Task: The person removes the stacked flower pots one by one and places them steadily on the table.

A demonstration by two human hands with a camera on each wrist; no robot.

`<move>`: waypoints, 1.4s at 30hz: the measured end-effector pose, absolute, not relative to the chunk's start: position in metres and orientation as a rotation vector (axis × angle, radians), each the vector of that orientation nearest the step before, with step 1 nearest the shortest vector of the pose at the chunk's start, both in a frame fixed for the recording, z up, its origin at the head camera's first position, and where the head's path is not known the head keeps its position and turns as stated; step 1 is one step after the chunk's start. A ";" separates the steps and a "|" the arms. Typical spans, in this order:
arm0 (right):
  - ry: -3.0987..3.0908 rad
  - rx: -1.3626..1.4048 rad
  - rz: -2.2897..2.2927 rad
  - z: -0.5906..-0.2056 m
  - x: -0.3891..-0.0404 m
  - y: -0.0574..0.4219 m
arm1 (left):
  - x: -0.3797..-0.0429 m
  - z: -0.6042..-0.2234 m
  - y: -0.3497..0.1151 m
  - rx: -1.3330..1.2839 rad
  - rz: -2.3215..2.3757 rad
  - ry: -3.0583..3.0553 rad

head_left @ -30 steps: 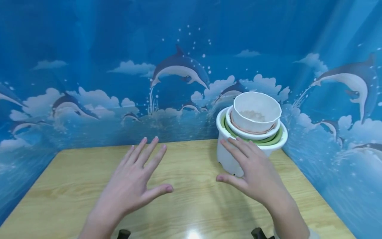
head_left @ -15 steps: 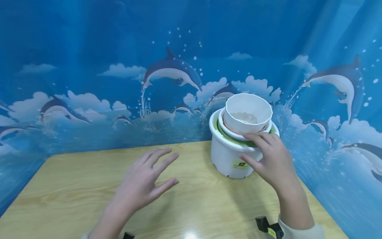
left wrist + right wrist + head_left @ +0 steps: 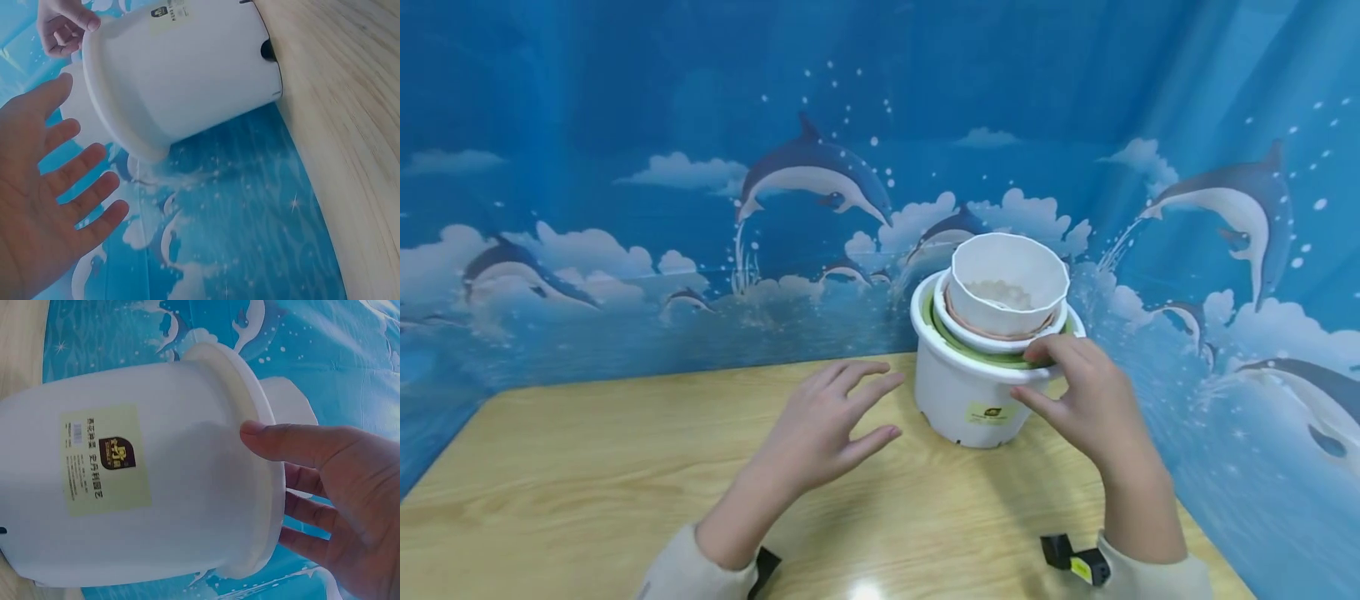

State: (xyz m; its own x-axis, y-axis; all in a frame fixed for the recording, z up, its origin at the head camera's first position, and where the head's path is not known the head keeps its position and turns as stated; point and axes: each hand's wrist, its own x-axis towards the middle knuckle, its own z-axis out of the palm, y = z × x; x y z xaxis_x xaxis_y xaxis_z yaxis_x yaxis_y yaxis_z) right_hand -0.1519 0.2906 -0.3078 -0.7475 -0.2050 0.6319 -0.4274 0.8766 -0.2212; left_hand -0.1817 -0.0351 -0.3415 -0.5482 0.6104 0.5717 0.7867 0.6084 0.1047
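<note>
A nested stack of flower pots stands at the table's back right. The large white flower pot is outermost, with a yellowish label on its side. Inside it sit a green pot, a smaller white pot, a terracotta-coloured rim and, on top, a white faceted pot with whitish marks on its bottom. My right hand grips the big pot's front right rim, thumb outside and fingers over the edge. My left hand hovers left of the stack, fingers spread and relaxed, thumb apart, holding nothing; the left wrist view shows its palm facing the pot.
A light wood-grain table lies under the stack. Blue dolphin-print cloth rises behind it and along the right side, close to the pots. Black wrist devices sit at both sleeves.
My right hand has gone from hovering before the stack to the big pot's rim, its fingers bending. The left hand has moved rightward toward the pots. The view has shifted slightly right.
</note>
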 end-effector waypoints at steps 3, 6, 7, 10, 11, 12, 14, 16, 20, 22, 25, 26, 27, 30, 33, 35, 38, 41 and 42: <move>-2.418 0.461 0.473 -0.309 -0.154 0.292 | -0.188 -0.341 -0.025 -1.129 -0.506 -2.324; -2.420 0.450 0.473 -0.310 -0.155 0.293 | -0.195 -0.339 -0.012 -1.164 -0.539 -2.274; -2.423 0.444 0.468 -0.310 -0.155 0.293 | -0.198 -0.339 -0.008 -1.176 -0.542 -2.253; -2.431 0.430 0.446 -0.310 -0.155 0.291 | -0.205 -0.338 0.004 -1.196 -0.551 -2.195; -2.433 0.429 0.439 -0.310 -0.155 0.290 | -0.207 -0.338 0.007 -1.196 -0.552 -2.183; -2.434 0.428 0.431 -0.310 -0.155 0.290 | -0.209 -0.338 0.011 -1.195 -0.550 -2.176; -2.433 0.430 0.422 -0.310 -0.156 0.288 | -0.212 -0.338 0.016 -1.189 -0.549 -2.169; -2.431 0.432 0.419 -0.310 -0.156 0.287 | -0.216 -0.339 0.021 -1.179 -0.548 -2.171; -2.431 0.434 0.417 -0.311 -0.158 0.286 | -0.222 -0.341 0.028 -1.165 -0.546 -2.167; -2.431 0.434 0.415 -0.312 -0.158 0.285 | -0.224 -0.342 0.032 -1.162 -0.555 -2.161; -2.420 0.438 0.420 -0.313 -0.158 0.285 | -0.226 -0.342 0.037 -1.164 -0.573 -2.154; -2.414 0.441 0.423 -0.313 -0.158 0.285 | -0.226 -0.342 0.039 -1.165 -0.576 -2.154; -2.407 0.445 0.424 -0.313 -0.158 0.285 | -0.227 -0.342 0.041 -1.168 -0.580 -2.152; -2.389 0.452 0.426 -0.313 -0.159 0.284 | -0.228 -0.342 0.047 -1.177 -0.574 -2.148; -2.385 0.446 0.421 -0.313 -0.160 0.283 | -0.231 -0.342 0.051 -1.184 -0.573 -2.139; -2.387 0.441 0.418 -0.313 -0.161 0.282 | -0.232 -0.343 0.053 -1.185 -0.579 -2.134; -2.392 0.438 0.422 -0.313 -0.161 0.281 | -0.234 -0.343 0.054 -1.186 -0.593 -2.131; -2.392 0.441 0.428 -0.313 -0.161 0.280 | -0.235 -0.343 0.055 -1.195 -0.602 -2.129; -2.391 0.444 0.427 -0.313 -0.161 0.279 | -0.235 -0.343 0.055 -1.198 -0.607 -2.129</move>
